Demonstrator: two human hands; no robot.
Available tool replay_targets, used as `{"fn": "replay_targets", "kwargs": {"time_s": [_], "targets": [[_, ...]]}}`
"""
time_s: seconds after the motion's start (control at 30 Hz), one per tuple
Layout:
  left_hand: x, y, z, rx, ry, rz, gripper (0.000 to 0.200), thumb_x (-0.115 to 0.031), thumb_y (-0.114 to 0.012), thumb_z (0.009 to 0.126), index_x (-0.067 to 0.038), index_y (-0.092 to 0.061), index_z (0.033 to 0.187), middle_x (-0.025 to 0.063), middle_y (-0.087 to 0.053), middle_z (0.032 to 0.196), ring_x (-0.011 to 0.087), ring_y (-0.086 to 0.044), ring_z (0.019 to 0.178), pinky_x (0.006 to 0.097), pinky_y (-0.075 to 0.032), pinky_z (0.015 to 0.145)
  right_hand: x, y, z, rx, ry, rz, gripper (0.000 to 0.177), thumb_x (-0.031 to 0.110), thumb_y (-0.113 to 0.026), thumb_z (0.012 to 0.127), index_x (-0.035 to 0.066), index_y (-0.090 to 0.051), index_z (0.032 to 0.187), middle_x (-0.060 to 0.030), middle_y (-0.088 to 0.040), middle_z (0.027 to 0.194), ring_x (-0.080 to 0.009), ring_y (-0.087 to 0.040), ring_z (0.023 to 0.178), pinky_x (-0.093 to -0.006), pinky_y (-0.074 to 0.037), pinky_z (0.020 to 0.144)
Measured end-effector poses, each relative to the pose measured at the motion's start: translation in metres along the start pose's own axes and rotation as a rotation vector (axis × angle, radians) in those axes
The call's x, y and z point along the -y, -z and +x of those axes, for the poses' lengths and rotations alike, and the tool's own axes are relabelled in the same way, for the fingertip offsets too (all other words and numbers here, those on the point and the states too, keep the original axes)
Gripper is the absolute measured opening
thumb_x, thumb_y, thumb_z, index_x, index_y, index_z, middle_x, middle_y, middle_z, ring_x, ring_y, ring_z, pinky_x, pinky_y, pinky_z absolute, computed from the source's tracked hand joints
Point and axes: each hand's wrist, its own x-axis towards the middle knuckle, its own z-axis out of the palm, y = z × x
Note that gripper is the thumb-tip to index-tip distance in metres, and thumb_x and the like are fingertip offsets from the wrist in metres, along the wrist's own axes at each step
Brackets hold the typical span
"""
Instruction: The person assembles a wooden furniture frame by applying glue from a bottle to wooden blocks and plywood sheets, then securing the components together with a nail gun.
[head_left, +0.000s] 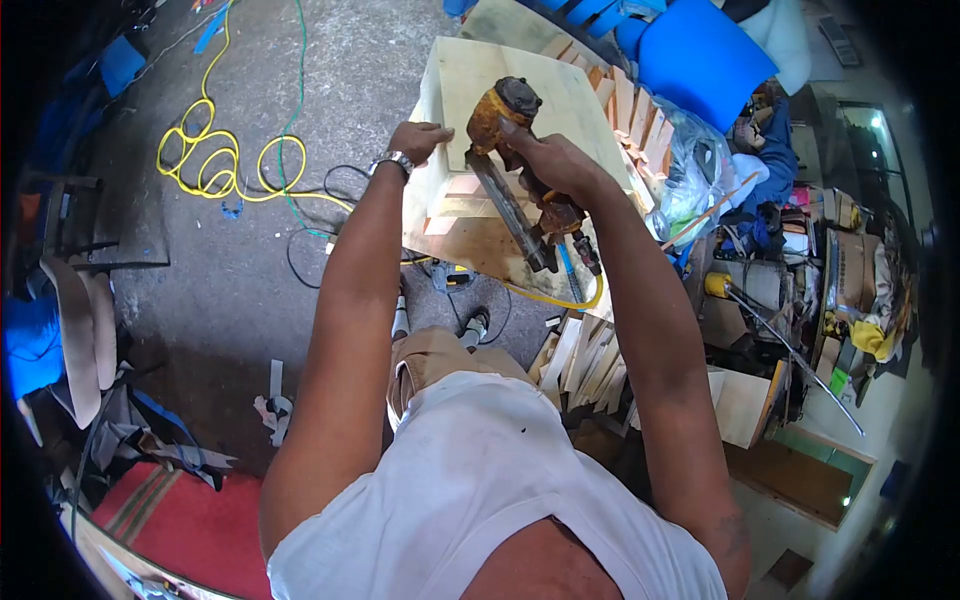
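My right hand point(560, 165) is wrapped around the handle of a worn, yellow-brown nail gun point(492, 118), held over a wooden box point(455, 85). The gun's long magazine point(510, 215) slants down toward my body. A yellow air hose point(560, 298) runs along the near side of the bench, close below the gun's handle end. My left hand point(420, 142), with a watch at the wrist, grips the left edge of the box's pale plywood panel, its thumb on the top face. Part of the box is hidden behind the gun.
Coiled yellow hose point(215, 165) and a green line point(302, 90) lie on the concrete floor at left. Wood strips point(635, 120) are piled beyond the box, with more wood offcuts point(585, 360) beneath the bench. A blue barrel-like object point(705, 60) stands at the far right.
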Motion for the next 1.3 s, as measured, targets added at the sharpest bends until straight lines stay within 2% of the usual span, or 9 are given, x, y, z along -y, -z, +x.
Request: {"fn": "replay_targets", "kwargs": {"time_s": [0.33,0.43,0.5,0.57,0.77,0.93,1.0,1.1,1.3], "targets": [[0.023,-0.002,0.019,0.005,-0.164,0.161,0.052,-0.047,-0.069,0.082,-0.007,-0.071,0.115,0.0133,-0.072,0.104,0.0210,-0.067,0.088,0.0340,-0.054,0.071,-0.143,0.019,-0.099,-0.044,-0.227,-0.061,0.065,0.065,-0.056,0.087,0.003,-0.067,0.104,-0.0057,-0.061,0.068,-0.0156,-0.059,0.059,-0.0320,-0.047,0.053],[-0.001,0.000,0.009,0.017,-0.206,0.384,0.053,-0.045,-0.064,0.084,-0.003,-0.070,0.115,0.0219,-0.068,0.115,0.0337,-0.065,0.108,0.0388,-0.049,0.093,-0.245,0.002,-0.117,-0.048,-0.322,0.229,0.029,0.028,-0.063,0.091,0.001,-0.063,0.103,-0.0026,-0.059,0.073,-0.0116,-0.055,0.060,-0.0292,-0.045,0.052],[0.002,-0.026,0.008,-0.429,-0.422,0.553,0.046,-0.041,-0.063,0.087,-0.002,-0.069,0.112,0.0226,-0.070,0.105,0.0323,-0.065,0.107,0.0408,-0.050,0.091,-0.319,-0.016,-0.129,-0.054,-0.328,0.200,0.023,0.017,-0.061,0.087,0.001,-0.063,0.104,-0.0014,-0.061,0.077,-0.0112,-0.056,0.063,-0.0285,-0.045,0.053],[-0.043,-0.056,-0.046,-0.616,-0.587,0.404,0.039,-0.030,-0.065,0.088,-0.002,-0.066,0.115,0.0242,-0.069,0.103,0.0365,-0.068,0.093,0.0423,-0.052,0.085,-0.381,-0.039,-0.136,-0.115,-0.302,0.064,0.037,0.009,-0.069,0.079,0.000,-0.059,0.114,-0.0046,-0.062,0.080,-0.0134,-0.056,0.062,-0.0306,-0.045,0.054],[-0.031,-0.230,-0.127,0.254,-0.224,-0.299,0.040,-0.038,-0.062,0.095,-0.003,-0.064,0.115,0.0075,-0.065,0.106,0.0172,-0.063,0.090,0.0322,-0.054,0.073,-0.502,-0.077,-0.142,-0.249,-0.546,-0.091,0.043,0.021,-0.076,0.079,0.001,-0.059,0.113,-0.0201,-0.068,0.102,-0.0315,-0.067,0.095,-0.0423,-0.052,0.080],[-0.043,-0.315,-0.093,0.011,0.287,-0.906,0.064,-0.051,-0.067,0.088,-0.005,-0.050,0.129,0.0107,-0.061,0.115,0.0227,-0.058,0.103,0.0358,-0.052,0.087,-0.591,-0.076,-0.105,-0.295,-0.538,-0.288,0.047,0.022,-0.076,0.077,0.010,-0.060,0.119,-0.0171,-0.067,0.110,-0.0353,-0.064,0.105,-0.0454,-0.052,0.089],[-0.059,-0.337,-0.063,-0.131,0.285,-0.990,0.080,-0.060,-0.067,0.084,-0.005,-0.042,0.136,0.0144,-0.057,0.121,0.0247,-0.055,0.111,0.0391,-0.049,0.094,-0.612,-0.048,-0.070,-0.343,-0.468,-0.378,0.048,0.023,-0.076,0.075,0.013,-0.061,0.119,-0.0148,-0.067,0.109,-0.0333,-0.064,0.106,-0.0463,-0.052,0.089],[-0.078,-0.366,-0.042,-0.337,0.238,-0.995,0.045,-0.054,-0.067,0.087,-0.015,-0.057,0.106,0.0008,-0.060,0.092,0.0140,-0.059,0.087,0.0315,-0.049,0.077,-0.634,-0.030,-0.050,-0.400,-0.337,-0.479,0.044,0.020,-0.069,0.077,0.019,-0.059,0.120,-0.0087,-0.066,0.107,-0.0273,-0.063,0.105,-0.0544,-0.045,0.095],[-0.080,-0.396,-0.012,-0.352,0.029,-1.207,0.039,-0.035,-0.066,0.093,-0.005,-0.057,0.117,0.0105,-0.066,0.111,0.0263,-0.065,0.100,0.0368,-0.055,0.091,-0.682,-0.011,0.006,-0.597,0.023,-0.469,0.042,0.009,-0.059,0.076,0.015,-0.057,0.118,-0.0061,-0.063,0.098,-0.0260,-0.061,0.098,-0.0526,-0.040,0.098]]}}
